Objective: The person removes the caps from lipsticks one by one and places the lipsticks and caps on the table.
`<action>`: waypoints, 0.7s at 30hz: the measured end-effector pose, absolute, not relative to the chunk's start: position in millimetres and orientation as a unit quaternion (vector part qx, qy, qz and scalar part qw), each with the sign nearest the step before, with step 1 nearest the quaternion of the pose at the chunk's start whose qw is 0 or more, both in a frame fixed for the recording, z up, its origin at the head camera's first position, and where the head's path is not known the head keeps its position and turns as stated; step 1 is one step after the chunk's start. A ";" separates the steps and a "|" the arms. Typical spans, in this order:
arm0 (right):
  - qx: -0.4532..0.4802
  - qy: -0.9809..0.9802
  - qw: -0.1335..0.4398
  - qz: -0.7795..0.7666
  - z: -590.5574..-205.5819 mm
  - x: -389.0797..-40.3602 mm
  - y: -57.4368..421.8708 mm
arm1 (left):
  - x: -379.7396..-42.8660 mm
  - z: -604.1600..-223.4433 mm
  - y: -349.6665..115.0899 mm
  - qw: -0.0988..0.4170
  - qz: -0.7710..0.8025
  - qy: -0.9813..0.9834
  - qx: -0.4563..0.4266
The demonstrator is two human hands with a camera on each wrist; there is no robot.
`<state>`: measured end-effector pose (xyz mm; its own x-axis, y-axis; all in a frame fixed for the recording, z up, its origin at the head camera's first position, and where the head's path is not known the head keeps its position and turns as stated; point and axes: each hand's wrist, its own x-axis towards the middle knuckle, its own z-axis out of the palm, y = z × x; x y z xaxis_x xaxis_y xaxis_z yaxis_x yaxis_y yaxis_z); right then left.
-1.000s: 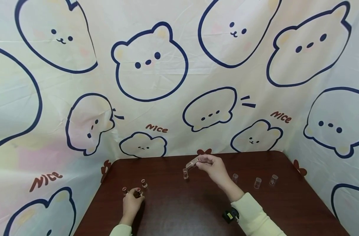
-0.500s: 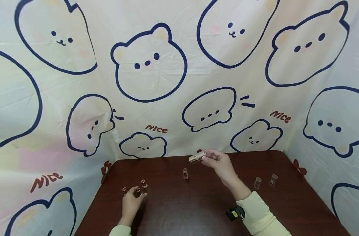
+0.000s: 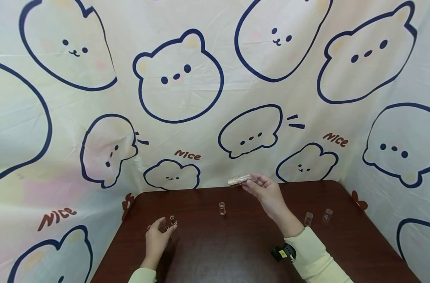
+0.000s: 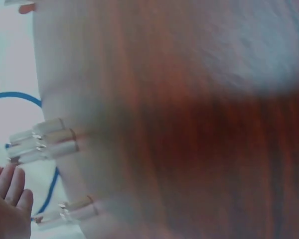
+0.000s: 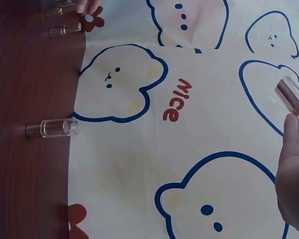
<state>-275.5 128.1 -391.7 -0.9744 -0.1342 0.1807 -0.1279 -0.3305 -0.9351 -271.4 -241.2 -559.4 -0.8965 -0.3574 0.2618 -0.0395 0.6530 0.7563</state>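
My right hand pinches a lipstick tube with a clear cap end, raised over the table's back edge. In the right wrist view this tube slants up from the thumb. My left hand is at the table's left, thumb and fingers spread around several uncapped-looking lipstick tubes, partly hidden behind it. The left wrist view has its fingers straight, beside the upright tubes and apart from them. One capped lipstick tube stands alone at the back middle.
Two clear caps stand at the right of the dark wooden table. A cloth printed with bears hangs around the table. A black device sits on the right wrist.
My right hand has lifted the lipstick tube away from beside the standing one, up and to the right. A clear cap on the right is now hidden by the forearm. The left hand has risen slightly.
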 end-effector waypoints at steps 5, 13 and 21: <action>-0.125 0.553 -0.006 -0.823 -389.7 -274.0 127.5 | -271.0 -544.3 -233.9 0.242 -0.435 -0.863 0.082; -0.125 0.526 -0.020 -0.841 -387.1 -271.6 128.9 | -273.6 -515.9 -212.5 0.259 -0.458 -0.849 0.049; -0.126 0.508 -0.029 -0.852 -387.4 -271.7 130.6 | -276.3 -490.5 -188.6 0.261 -0.506 -0.822 -0.014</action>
